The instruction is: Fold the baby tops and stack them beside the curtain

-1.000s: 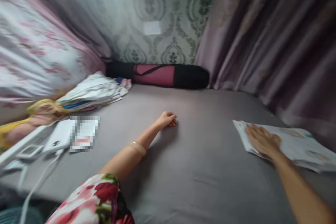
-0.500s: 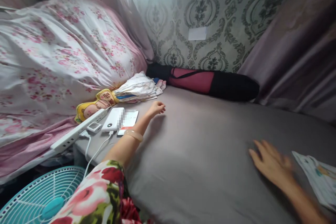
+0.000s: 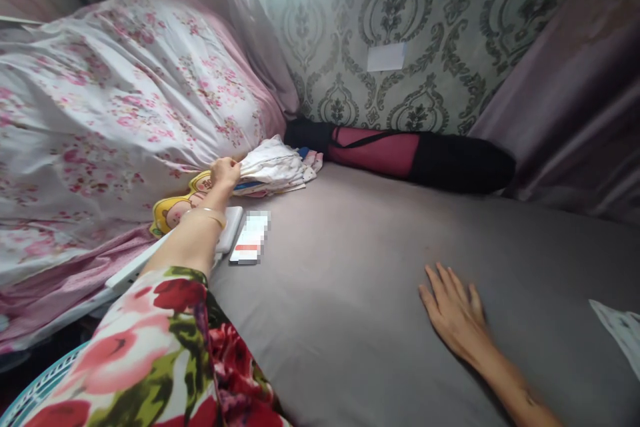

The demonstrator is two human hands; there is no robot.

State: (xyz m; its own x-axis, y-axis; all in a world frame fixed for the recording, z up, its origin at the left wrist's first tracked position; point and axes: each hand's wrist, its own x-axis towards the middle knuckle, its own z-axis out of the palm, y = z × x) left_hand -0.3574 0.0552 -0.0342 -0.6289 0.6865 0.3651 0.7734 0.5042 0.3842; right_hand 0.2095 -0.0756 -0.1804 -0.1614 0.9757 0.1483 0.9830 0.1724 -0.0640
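My left hand (image 3: pixel 226 173) reaches to the pile of clothes, its fingers closed on the left edge of a white cloth (image 3: pixel 273 159). Blue and pink pieces show under and beside that cloth, and their exact kind cannot be made out. My right hand (image 3: pixel 454 313) lies flat on the grey bed sheet (image 3: pixel 350 293) with spread fingers and holds nothing. Below my left wrist are a white power bank (image 3: pixel 231 230), partly hidden by the forearm, and a phone (image 3: pixel 250 240) with a lit screen.
A yellow cartoon cushion (image 3: pixel 167 213) and a white power strip (image 3: pixel 133 267) lie along the bed's left edge. A black and pink long bag (image 3: pixel 375 150) rests against the wall. Folded fabric (image 3: pixel 617 327) sits at far right, a turquoise fan (image 3: pixel 45 387) at lower left.
My left hand has moved left from over the sheet to the pile and closed on the white cloth. My right hand has shifted left and now rests flat on the sheet.
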